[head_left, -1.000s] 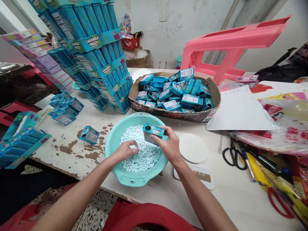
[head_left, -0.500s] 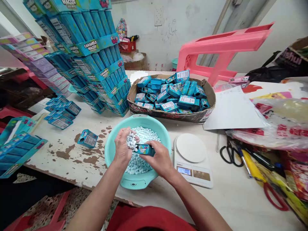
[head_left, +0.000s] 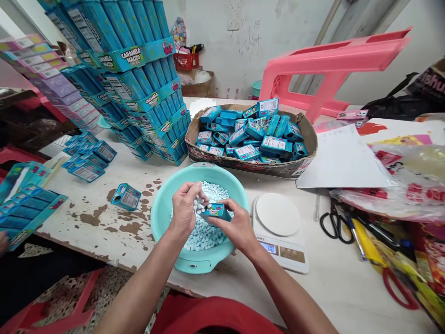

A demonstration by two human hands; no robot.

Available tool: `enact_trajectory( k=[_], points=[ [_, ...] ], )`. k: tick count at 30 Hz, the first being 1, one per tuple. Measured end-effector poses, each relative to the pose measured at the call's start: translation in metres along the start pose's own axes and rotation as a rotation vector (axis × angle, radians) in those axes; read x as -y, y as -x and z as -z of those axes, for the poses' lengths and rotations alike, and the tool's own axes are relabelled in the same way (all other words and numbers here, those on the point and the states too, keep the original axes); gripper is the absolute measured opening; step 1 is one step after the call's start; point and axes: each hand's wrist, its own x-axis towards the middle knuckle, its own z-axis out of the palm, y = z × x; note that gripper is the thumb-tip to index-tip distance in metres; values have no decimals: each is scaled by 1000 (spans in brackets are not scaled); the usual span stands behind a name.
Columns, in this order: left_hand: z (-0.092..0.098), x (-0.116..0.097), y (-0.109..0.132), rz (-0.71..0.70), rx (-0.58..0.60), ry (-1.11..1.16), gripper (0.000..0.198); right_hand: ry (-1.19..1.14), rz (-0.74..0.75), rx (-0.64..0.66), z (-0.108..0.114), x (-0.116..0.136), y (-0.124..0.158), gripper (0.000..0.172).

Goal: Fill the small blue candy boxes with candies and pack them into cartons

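Observation:
A teal plastic basin (head_left: 163,208) near the table's front edge holds a heap of small pale blue candies (head_left: 208,232). Over it my left hand (head_left: 185,208) is cupped shut on a handful of those candies, right against the open end of a small blue candy box (head_left: 216,212). My right hand (head_left: 236,225) is shut on that box, holding it tilted on its side above the basin.
A white kitchen scale (head_left: 280,232) sits right of the basin. Behind it a cardboard tray (head_left: 299,164) holds several blue boxes. Tall stacked blue cartons (head_left: 139,83) rise at the left. One loose box (head_left: 125,196), scissors (head_left: 333,222), pens, paper and a pink stool (head_left: 330,60) lie around.
My left hand scooped candies out of the basin and lifted them to the box. My right hand lowered the box and tilted it toward the left hand.

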Motion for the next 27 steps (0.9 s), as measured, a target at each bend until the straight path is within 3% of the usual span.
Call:
enact_trajectory(
  k=[4, 14, 27],
  points=[
    [-6, 0, -4, -62, -38, -28, 23, 22, 46, 45, 3, 3, -2, 30],
    [-7, 1, -4, -23, -25, -28, 24, 3, 23, 50, 1, 3, -7, 26],
    [-14, -4, 4, -131, -38, -21, 19, -129, -12, 1, 1, 1, -6, 29]
  ],
)
